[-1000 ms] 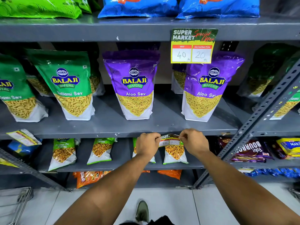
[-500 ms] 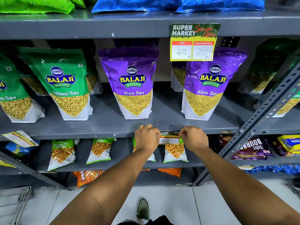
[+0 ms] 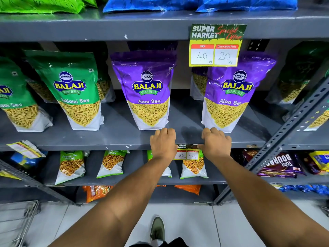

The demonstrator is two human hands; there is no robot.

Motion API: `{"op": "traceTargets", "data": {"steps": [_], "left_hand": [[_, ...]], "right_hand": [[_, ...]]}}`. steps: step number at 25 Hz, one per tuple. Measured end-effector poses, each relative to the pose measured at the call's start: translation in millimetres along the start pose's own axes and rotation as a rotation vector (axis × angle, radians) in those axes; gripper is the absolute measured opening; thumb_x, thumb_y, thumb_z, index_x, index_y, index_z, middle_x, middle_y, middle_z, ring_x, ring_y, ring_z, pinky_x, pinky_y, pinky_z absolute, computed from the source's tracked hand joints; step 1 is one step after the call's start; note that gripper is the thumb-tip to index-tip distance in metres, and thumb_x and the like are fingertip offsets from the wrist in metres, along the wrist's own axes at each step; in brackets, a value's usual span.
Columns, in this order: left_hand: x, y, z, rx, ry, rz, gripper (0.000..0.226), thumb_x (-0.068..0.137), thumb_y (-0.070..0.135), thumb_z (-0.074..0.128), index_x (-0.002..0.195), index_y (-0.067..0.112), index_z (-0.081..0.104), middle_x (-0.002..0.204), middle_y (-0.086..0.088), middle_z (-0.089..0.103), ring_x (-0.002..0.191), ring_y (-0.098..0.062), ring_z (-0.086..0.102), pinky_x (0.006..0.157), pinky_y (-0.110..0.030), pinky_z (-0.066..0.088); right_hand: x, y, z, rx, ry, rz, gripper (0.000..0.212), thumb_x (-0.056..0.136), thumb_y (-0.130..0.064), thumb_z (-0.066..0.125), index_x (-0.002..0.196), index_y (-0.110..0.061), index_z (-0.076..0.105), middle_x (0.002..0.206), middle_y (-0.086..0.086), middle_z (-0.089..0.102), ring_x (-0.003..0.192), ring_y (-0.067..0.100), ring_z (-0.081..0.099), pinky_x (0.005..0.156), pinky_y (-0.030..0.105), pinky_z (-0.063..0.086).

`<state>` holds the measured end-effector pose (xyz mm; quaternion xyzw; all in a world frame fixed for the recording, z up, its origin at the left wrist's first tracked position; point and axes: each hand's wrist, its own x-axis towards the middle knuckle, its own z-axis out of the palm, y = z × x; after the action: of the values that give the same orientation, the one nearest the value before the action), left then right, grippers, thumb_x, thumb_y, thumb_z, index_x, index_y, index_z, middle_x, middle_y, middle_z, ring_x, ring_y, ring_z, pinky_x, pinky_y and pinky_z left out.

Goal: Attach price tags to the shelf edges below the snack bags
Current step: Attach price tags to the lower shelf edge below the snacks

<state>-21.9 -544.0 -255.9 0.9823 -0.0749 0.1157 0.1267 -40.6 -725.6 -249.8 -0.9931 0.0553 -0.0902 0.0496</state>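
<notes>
A small price tag [image 3: 187, 152] marked 80 and 40 lies against the front edge of the grey middle shelf [image 3: 99, 147], below two purple Aloo Sev bags [image 3: 146, 90] [image 3: 233, 93]. My left hand [image 3: 163, 143] covers the tag's left end, fingers curled over the shelf lip. My right hand [image 3: 215, 142] presses its upper right corner, fingers also over the lip. A larger tag [image 3: 216, 45] marked 40 and 20 hangs from the upper shelf edge [image 3: 106, 31].
Green Ratlami Sev bags [image 3: 73, 90] stand left on the middle shelf. Smaller snack bags [image 3: 110, 164] sit on the lower shelf, biscuit packs [image 3: 279, 166] to the right. A slanted perforated upright [image 3: 292, 123] crosses the right side. A wire basket [image 3: 16, 223] is at bottom left.
Both hands have risen with the small tag from just below the shelf edge to against it, and the fingers now curl over the shelf lip.
</notes>
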Motion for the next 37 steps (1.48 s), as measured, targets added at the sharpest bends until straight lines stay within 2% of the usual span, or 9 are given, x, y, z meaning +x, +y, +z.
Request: {"op": "traceTargets", "data": {"steps": [4, 8, 11, 19, 26, 29, 32, 34, 37], "left_hand": [[-7, -20, -8, 0.031, 0.034, 0.138, 0.041, 0.072, 0.044, 0.074, 0.100, 0.021, 0.054, 0.104, -0.003, 0.058, 0.101, -0.028, 0.051, 0.080, -0.041, 0.042], [-7, -56, -21, 0.186, 0.155, 0.297, 0.056, 0.087, 0.041, 0.056, 0.134, 0.016, 0.042, 0.144, -0.012, 0.044, 0.131, -0.033, 0.039, 0.104, -0.048, 0.037], [-15, -78, -29, 0.243, 0.134, 0.269, 0.060, 0.093, 0.036, 0.046, 0.146, 0.015, 0.025, 0.159, -0.012, 0.020, 0.145, -0.032, 0.018, 0.116, -0.051, 0.023], [-111, -167, -60, 0.343, 0.081, 0.085, 0.060, 0.096, 0.033, 0.040, 0.148, 0.012, 0.018, 0.159, -0.015, 0.014, 0.147, -0.034, 0.012, 0.117, -0.051, 0.019], [-178, -302, -104, 0.349, 0.036, -0.197, 0.060, 0.095, 0.030, 0.045, 0.147, 0.009, 0.023, 0.157, -0.018, 0.020, 0.145, -0.037, 0.016, 0.116, -0.055, 0.020], [-174, -368, -111, 0.172, 0.107, -0.449, 0.062, 0.094, 0.031, 0.048, 0.145, 0.003, 0.027, 0.152, -0.024, 0.030, 0.141, -0.042, 0.023, 0.112, -0.055, 0.025], [-164, -421, -110, -0.068, 0.096, -0.665, 0.061, 0.095, 0.033, 0.045, 0.143, 0.000, 0.027, 0.149, -0.026, 0.034, 0.139, -0.044, 0.024, 0.113, -0.052, 0.024], [-151, -461, -118, -0.087, 0.091, -0.646, 0.057, 0.095, 0.033, 0.044, 0.139, 0.000, 0.033, 0.144, -0.025, 0.041, 0.136, -0.043, 0.030, 0.112, -0.050, 0.028], [-115, -510, -146, -0.043, 0.149, -0.374, 0.045, 0.094, 0.027, 0.047, 0.132, 0.003, 0.046, 0.134, -0.020, 0.053, 0.129, -0.038, 0.041, 0.108, -0.047, 0.035]], "right_hand": [[-14, 11, -3, -0.050, 0.002, -0.063, 0.051, 0.078, -0.044, 0.069, 0.120, -0.021, 0.051, 0.121, 0.006, 0.055, 0.114, 0.031, 0.048, 0.092, 0.046, 0.041], [-23, 29, -17, -0.129, 0.022, -0.146, 0.056, 0.084, -0.036, 0.062, 0.134, -0.021, 0.043, 0.145, 0.010, 0.042, 0.133, 0.032, 0.034, 0.105, 0.050, 0.034], [-32, 37, -30, -0.184, 0.026, -0.166, 0.058, 0.089, -0.029, 0.056, 0.142, -0.021, 0.034, 0.155, 0.011, 0.029, 0.141, 0.032, 0.023, 0.112, 0.052, 0.025], [-65, -9, -28, -0.187, -0.017, -0.260, 0.061, 0.091, -0.027, 0.048, 0.146, -0.022, 0.023, 0.161, 0.007, 0.009, 0.147, 0.029, 0.007, 0.116, 0.053, 0.017], [-93, -122, 8, -0.129, -0.129, -0.406, 0.061, 0.090, -0.036, 0.048, 0.146, -0.027, 0.026, 0.161, 0.001, 0.013, 0.147, 0.023, 0.009, 0.117, 0.049, 0.013], [-87, -195, 11, -0.122, -0.134, -0.478, 0.058, 0.087, -0.039, 0.053, 0.142, -0.029, 0.036, 0.156, 0.001, 0.027, 0.144, 0.023, 0.020, 0.116, 0.047, 0.016], [-70, -284, 10, -0.060, -0.149, -0.532, 0.049, 0.086, -0.038, 0.055, 0.134, -0.030, 0.047, 0.145, -0.002, 0.046, 0.132, 0.024, 0.042, 0.108, 0.043, 0.032], [-61, -356, 19, 0.071, -0.261, -0.478, 0.042, 0.085, -0.038, 0.055, 0.127, -0.031, 0.053, 0.133, -0.002, 0.059, 0.120, 0.026, 0.054, 0.098, 0.041, 0.044], [-59, -451, 48, 0.316, -0.410, -0.351, 0.033, 0.082, -0.038, 0.060, 0.112, -0.027, 0.064, 0.116, 0.001, 0.070, 0.109, 0.027, 0.062, 0.090, 0.038, 0.052]]}}
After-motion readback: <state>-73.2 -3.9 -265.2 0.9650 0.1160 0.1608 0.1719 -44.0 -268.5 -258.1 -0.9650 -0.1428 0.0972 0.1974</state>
